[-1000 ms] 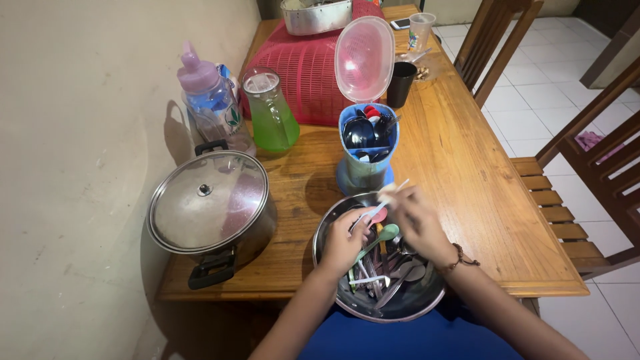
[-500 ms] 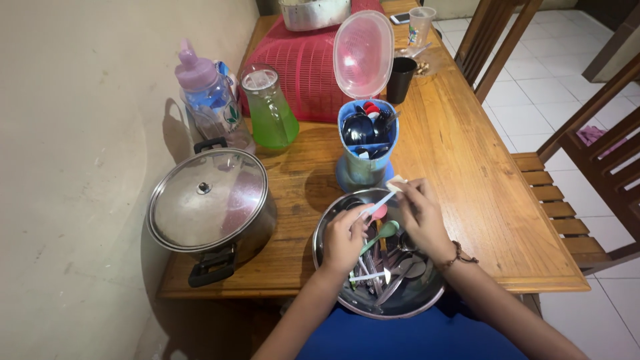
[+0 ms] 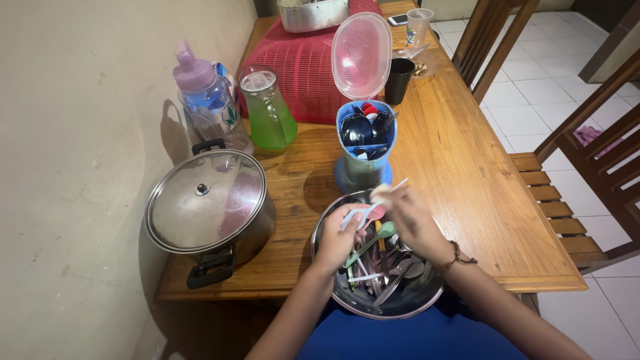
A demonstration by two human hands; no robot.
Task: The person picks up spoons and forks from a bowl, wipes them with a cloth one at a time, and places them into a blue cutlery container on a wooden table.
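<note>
**Both hands on one white spoon, over the bowl**

Head view: Your left hand (image 3: 339, 239) pinches the bowl end of a white plastic spoon (image 3: 373, 208), and your right hand (image 3: 408, 223) closes around its handle with a small pale cloth or tissue, which looks like a wiping grip. You hold it above the steel bowl (image 3: 325, 227) at the table's near edge, so drips would fall among the loose cutlery (image 3: 383, 267) inside. The blue cutlery holder (image 3: 365, 150) stands just behind the bowl with its pink lid (image 3: 361, 57) tipped open, within easy reach. The lidded pot (image 3: 207, 207) sits at the near left corner, well apart from your hands.
</note>
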